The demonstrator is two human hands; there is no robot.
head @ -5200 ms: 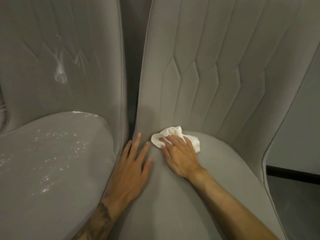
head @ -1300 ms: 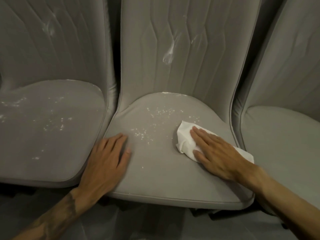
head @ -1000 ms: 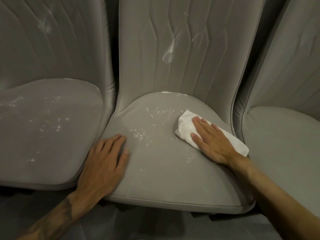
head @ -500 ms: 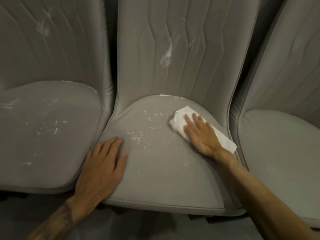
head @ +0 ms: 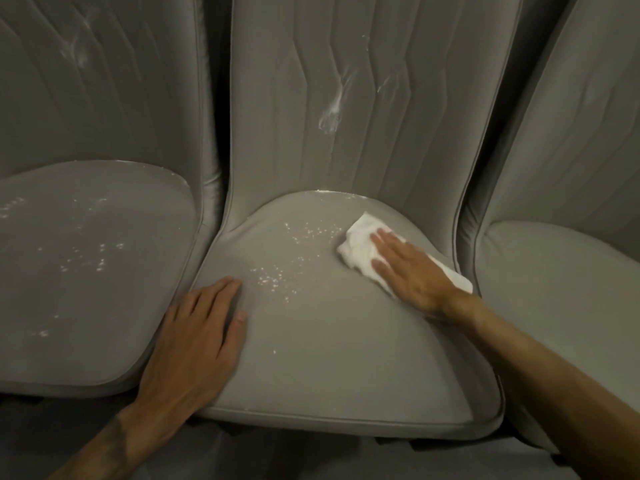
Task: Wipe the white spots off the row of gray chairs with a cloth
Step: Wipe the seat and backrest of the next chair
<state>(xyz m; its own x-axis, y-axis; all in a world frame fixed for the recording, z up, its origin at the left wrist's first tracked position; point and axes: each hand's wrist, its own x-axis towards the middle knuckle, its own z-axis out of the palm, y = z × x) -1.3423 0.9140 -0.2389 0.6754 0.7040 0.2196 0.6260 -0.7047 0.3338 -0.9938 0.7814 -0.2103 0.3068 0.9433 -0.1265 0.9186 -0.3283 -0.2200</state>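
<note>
Three gray chairs stand side by side. On the middle chair's seat (head: 339,358) my right hand (head: 408,268) presses flat on a white cloth (head: 356,244) at the back right. White spots (head: 277,275) lie scattered on the seat to the left of the cloth, and a white smear (head: 330,114) marks the backrest. My left hand (head: 197,337) rests flat, fingers apart, on the seat's front left edge. The left chair's seat (head: 86,271) carries several white spots (head: 93,258), and its backrest has a faint smear (head: 74,53).
The right chair (head: 561,271) shows no spots on its seat or backrest. A dark gap (head: 216,98) separates the left and middle backrests. Dark floor (head: 311,459) runs below the seats' front edges.
My right hand has slid the cloth from the seat's right middle toward the back. Earlier it was wiping the right chair; my view and hands moved to the middle chair.
</note>
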